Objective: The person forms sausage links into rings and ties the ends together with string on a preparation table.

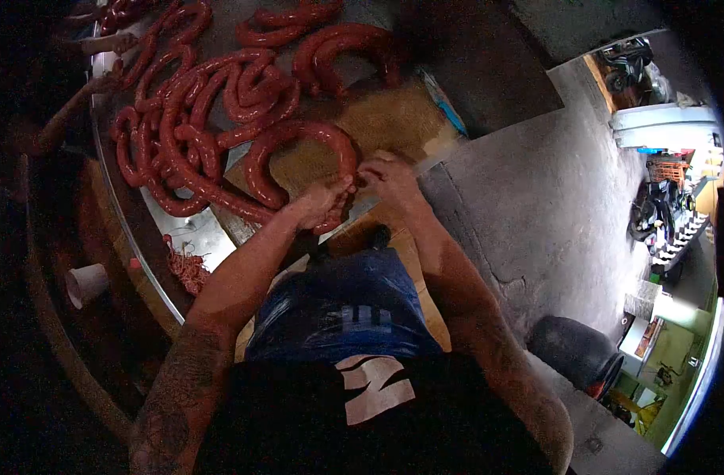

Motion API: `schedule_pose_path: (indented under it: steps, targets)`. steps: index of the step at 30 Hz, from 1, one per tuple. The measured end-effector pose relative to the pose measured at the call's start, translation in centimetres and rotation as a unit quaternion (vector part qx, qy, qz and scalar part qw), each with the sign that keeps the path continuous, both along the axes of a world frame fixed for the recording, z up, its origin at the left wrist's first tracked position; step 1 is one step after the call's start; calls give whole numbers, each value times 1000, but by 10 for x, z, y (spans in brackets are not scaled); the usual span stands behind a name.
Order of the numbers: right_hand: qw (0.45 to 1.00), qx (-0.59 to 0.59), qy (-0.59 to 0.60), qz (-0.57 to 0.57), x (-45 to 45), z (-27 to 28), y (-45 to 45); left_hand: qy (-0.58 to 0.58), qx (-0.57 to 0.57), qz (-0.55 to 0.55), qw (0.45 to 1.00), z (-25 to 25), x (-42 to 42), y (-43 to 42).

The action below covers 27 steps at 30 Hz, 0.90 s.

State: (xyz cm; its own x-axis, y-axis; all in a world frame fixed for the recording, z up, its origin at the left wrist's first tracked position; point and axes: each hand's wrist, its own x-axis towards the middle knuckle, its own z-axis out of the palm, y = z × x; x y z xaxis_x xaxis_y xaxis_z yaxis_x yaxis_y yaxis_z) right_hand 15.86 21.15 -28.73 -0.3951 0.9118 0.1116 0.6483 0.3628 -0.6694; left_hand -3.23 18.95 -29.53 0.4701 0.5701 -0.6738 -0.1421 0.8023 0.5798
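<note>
Long red sausage links (207,95) lie coiled over the metal table (189,231) and beside a brown board (382,127). One curved sausage (302,131) arches over the board, its right end coming down to my hands. My left hand (326,202) is closed around the sausage near that end. My right hand (387,176) is just to the right, its fingers pinched together at the sausage's edge; whatever they hold is too small to make out. A tangle of thin reddish string (186,265) rests on the table left of my left forearm.
Another person's hands (112,59) are at the table's far left edge. A white cup (86,285) stands at the left. A dark barrel (576,352) is on the floor at the right, with cluttered shelves (671,214) beyond it.
</note>
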Motion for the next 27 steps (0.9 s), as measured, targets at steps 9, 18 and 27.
schedule_pose_path:
  steps: [9,18,27]
  targets:
    - [961,-202,-9,-189,221,61,-86,149,128,-28,980,-30,9,2]
    - [866,-88,454,-191,245,151,-160,225,155,-32,961,5,28,-8]
    - [449,-335,778,-283,12,1,-51,163,132,27,977,12,18,-23]
